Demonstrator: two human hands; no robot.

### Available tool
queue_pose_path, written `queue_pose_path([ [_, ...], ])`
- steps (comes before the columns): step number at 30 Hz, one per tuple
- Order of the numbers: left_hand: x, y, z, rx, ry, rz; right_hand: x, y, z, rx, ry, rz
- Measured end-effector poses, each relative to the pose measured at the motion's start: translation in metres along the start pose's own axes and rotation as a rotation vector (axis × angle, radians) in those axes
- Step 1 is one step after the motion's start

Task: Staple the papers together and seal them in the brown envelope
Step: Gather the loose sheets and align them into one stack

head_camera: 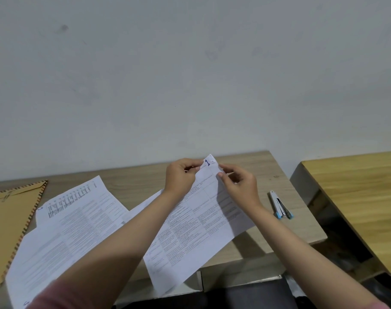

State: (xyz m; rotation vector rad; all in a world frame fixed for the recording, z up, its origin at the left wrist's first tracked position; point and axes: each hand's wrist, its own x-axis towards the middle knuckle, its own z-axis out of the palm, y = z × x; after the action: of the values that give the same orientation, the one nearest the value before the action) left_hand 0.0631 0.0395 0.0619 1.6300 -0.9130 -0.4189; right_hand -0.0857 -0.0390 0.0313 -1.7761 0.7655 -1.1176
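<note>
A pale scuffed wall (190,74) backs a light wooden desk (268,175) beside a yellower table (357,197).

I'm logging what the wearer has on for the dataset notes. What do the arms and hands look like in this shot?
Both forearms are bare, and the left hand and right hand wear no gloves; no rings or watch are visible. A pink sleeve shows on the left arm near the bottom edge, and a sliver of pink at the bottom right corner.

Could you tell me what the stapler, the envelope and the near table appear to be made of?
The stapler looks like glossy white and blue plastic, probably over metal parts. The envelope seems matte brown kraft paper, with a striped border. The near table shows pale printed-looking wood grain, so likely laminate board, though solid wood cannot be ruled out.
</note>
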Motion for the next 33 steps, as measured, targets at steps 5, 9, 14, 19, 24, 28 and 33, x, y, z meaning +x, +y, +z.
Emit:
queue_pose_path([
  [5,-0.001,0.004,0.000,0.006,0.004,0.034,0.000,-0.005,0.004,0.006,0.054,0.002],
  [9,0.000,0.005,0.001,0.042,0.012,0.060,-0.002,-0.009,0.005,0.058,0.079,0.031],
  [14,0.000,0.005,0.001,0.052,0.029,0.063,-0.002,-0.012,0.007,0.074,0.079,0.026],
  [19,-0.003,0.012,0.001,0.022,-0.014,0.086,0.000,-0.009,0.006,0.029,0.093,-0.038],
  [24,-0.007,0.012,-0.003,0.031,-0.048,0.085,0.004,-0.011,0.005,0.032,0.099,-0.003],
  [28,-0.012,0.010,-0.006,0.016,-0.047,0.063,0.006,-0.014,0.004,0.084,0.044,0.045],
  [33,-0.018,0.008,-0.010,0.024,-0.080,0.064,0.008,-0.017,0.004,0.111,-0.013,0.128],
])
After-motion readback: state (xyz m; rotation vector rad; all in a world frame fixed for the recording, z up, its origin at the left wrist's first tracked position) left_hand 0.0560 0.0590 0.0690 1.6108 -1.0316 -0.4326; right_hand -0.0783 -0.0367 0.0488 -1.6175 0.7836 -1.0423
